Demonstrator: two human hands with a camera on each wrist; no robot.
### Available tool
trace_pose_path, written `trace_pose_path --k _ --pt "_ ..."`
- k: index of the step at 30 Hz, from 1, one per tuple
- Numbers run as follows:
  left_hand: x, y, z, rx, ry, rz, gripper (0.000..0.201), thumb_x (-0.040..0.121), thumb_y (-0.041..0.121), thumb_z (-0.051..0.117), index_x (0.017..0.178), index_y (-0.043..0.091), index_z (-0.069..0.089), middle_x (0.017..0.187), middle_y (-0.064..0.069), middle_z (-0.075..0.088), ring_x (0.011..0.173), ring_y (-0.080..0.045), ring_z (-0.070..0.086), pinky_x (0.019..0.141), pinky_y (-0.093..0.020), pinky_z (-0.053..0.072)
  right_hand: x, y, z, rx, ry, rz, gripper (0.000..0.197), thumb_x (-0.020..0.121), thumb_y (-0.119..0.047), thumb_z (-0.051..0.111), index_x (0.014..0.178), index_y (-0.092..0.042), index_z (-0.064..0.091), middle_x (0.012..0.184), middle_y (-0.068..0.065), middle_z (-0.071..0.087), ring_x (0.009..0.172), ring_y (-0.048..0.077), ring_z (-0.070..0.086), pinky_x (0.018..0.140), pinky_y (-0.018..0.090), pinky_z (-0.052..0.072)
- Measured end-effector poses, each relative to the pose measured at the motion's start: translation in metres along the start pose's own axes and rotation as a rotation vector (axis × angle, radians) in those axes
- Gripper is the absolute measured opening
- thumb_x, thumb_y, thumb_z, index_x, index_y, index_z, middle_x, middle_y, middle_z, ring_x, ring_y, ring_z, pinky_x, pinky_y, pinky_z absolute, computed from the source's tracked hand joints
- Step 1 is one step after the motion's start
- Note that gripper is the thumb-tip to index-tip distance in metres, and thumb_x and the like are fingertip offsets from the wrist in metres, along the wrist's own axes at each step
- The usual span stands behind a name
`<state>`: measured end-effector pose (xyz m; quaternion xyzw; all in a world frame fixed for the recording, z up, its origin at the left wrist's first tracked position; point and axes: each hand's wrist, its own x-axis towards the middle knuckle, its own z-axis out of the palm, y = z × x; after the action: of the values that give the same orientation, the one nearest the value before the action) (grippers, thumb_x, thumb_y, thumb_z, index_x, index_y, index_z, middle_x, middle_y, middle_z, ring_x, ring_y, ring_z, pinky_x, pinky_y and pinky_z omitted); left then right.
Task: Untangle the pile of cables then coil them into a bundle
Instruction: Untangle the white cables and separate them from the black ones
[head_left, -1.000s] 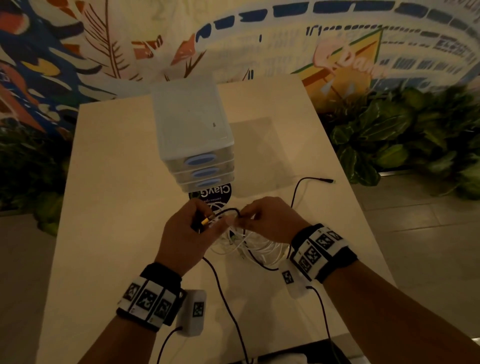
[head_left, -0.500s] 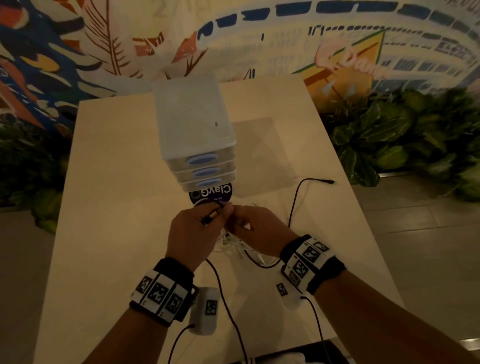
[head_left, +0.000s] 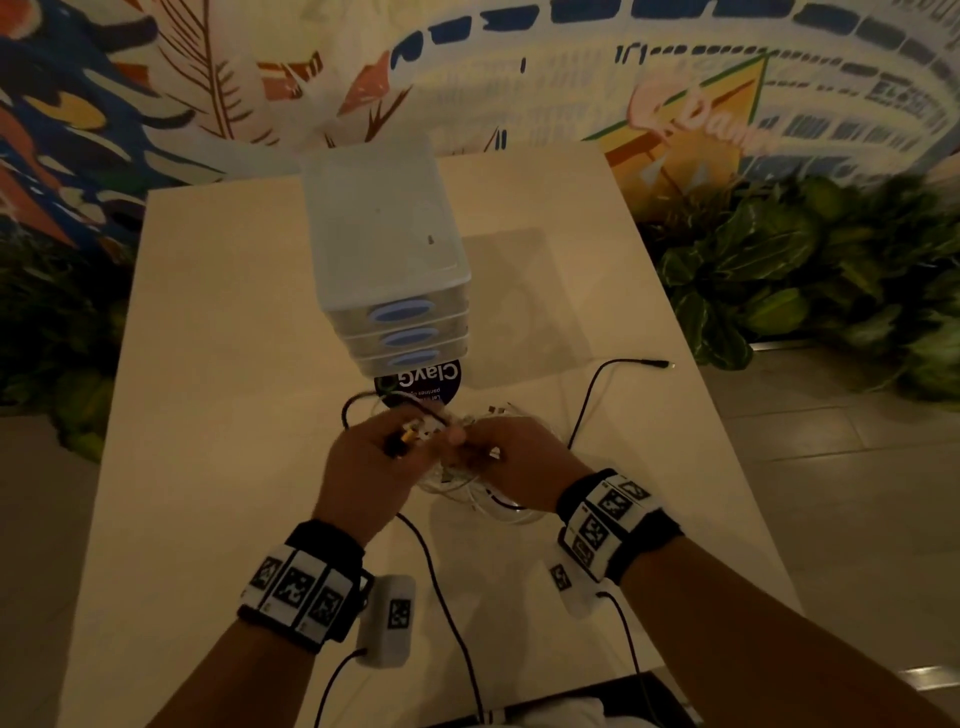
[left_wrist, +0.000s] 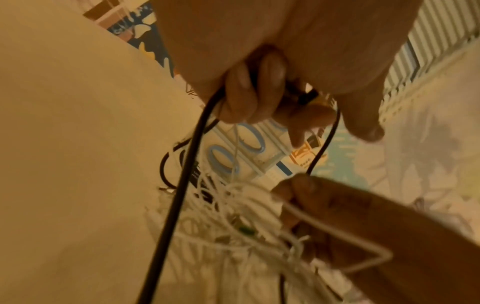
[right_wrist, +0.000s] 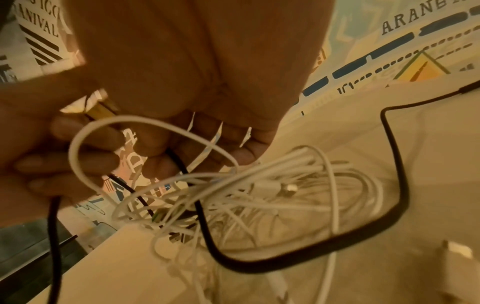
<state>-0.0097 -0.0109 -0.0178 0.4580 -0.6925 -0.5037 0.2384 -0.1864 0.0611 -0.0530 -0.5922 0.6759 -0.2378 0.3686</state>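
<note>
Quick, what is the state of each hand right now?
Left hand: closed, gripping the black cable near its yellow-tipped plug.
Right hand: closed, pinching the black cable where it leaves the white cable tangle.

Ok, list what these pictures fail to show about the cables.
- Head view: the white cable tangle lies mostly under both hands, its count unreadable.
- Left wrist view: the tangle is motion-blurred.
- Right wrist view: the black cable runs off the frame edge, its plug cut off.
</note>
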Motion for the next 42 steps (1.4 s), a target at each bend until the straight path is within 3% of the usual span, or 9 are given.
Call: trace_pose_path --k 3,10,18,25,29,32,35,38,42 --pt "0.001 -0.015 0.007 0.193 -0.057 0.029 0.020 0.083 0.048 0.072 0.099 0.038 0.078 0.092 0.020 0.075 0.090 0.006 0.066 0.080 -0.022 0.054 0.000 -0.001 0.000 -0.034 0.019 -0.021 0.016 0.098 -0.028 0.062 0.099 -0.015 0.073 0.094 0.006 0.072 0.087 0.025 0.064 0.081 0.042 0.050" --pt "-0.005 0.004 0.011 0.088 0.134 0.313 0.016 0.087 0.026 0.072 0.100 0.021 0.080 0.084 0.016 0.067 0.084 0.002 0.063 0.076 -0.007 0.043 0.000 0.011 0.013 -0.014 0.062 -0.004 0.032 0.095 -0.055 0.054 0.083 -0.028 0.067 0.076 -0.004 0.064 0.072 0.017 0.061 0.074 0.040 0.051" --pt "-0.005 0.011 0.001 -0.402 0.347 0.033 0.017 0.082 0.036 0.070 0.097 0.032 0.076 0.075 0.017 0.070 0.074 0.002 0.062 0.071 -0.017 0.048 -0.007 0.022 0.011 0.145 0.038 0.047 0.023 0.092 -0.048 0.070 0.100 -0.029 0.080 0.095 -0.011 0.074 0.090 0.009 0.065 0.086 0.028 0.050" --pt "-0.007 -0.009 0.024 -0.084 -0.086 -0.094 0.019 0.088 0.035 0.074 0.106 0.031 0.078 0.079 0.019 0.074 0.077 0.003 0.067 0.069 -0.010 0.046 -0.005 0.014 0.005 0.090 0.106 0.002 0.012 0.090 -0.031 0.072 0.094 -0.022 0.079 0.085 -0.008 0.069 0.080 0.011 0.060 0.076 0.028 0.044" --pt "-0.004 -0.012 0.027 0.070 -0.003 0.012 0.012 0.092 0.032 0.071 0.080 0.033 0.075 0.070 0.022 0.068 0.073 0.003 0.063 0.068 -0.012 0.044 -0.006 0.016 0.008 0.104 0.132 0.000 0.031 0.081 -0.056 0.063 0.088 -0.030 0.077 0.084 -0.009 0.069 0.082 0.012 0.062 0.078 0.031 0.048" --pt "-0.002 -0.007 0.023 0.025 0.086 0.060 0.010 0.092 0.032 0.072 0.090 0.027 0.080 0.082 0.009 0.073 0.083 -0.008 0.068 0.079 -0.033 0.054 -0.005 0.018 0.007 0.083 0.085 0.047 0.023 0.086 -0.053 0.070 0.097 -0.033 0.077 0.090 -0.011 0.072 0.085 0.009 0.065 0.085 0.035 0.052" --pt "0.001 0.013 0.010 -0.144 0.272 0.039 0.014 0.092 0.031 0.072 0.080 0.024 0.077 0.066 0.001 0.066 0.062 -0.006 0.056 0.063 -0.032 0.047 -0.007 0.028 0.014 -0.002 -0.042 0.095 0.028 0.090 -0.054 0.068 0.091 -0.027 0.076 0.087 -0.005 0.070 0.086 0.015 0.064 0.086 0.041 0.052" --pt "0.008 0.034 -0.009 -0.239 0.420 0.009 0.021 0.093 0.035 0.069 0.076 0.022 0.072 0.047 0.008 0.049 0.045 -0.005 0.035 0.049 -0.025 0.032 -0.019 0.034 0.014 0.043 -0.106 0.158 0.029 0.093 -0.046 0.069 0.096 -0.019 0.077 0.094 -0.001 0.072 0.086 0.009 0.060 0.083 0.023 0.047" --pt "0.008 0.038 -0.012 -0.157 0.331 0.035 0.007 0.093 0.040 0.065 0.095 0.038 0.072 0.059 0.013 0.062 0.047 0.000 0.047 0.049 -0.013 0.035 -0.028 0.027 0.007 0.071 -0.029 0.095 0.031 0.099 -0.039 0.063 0.096 -0.012 0.078 0.095 0.002 0.074 0.087 0.007 0.058 0.075 0.010 0.035"
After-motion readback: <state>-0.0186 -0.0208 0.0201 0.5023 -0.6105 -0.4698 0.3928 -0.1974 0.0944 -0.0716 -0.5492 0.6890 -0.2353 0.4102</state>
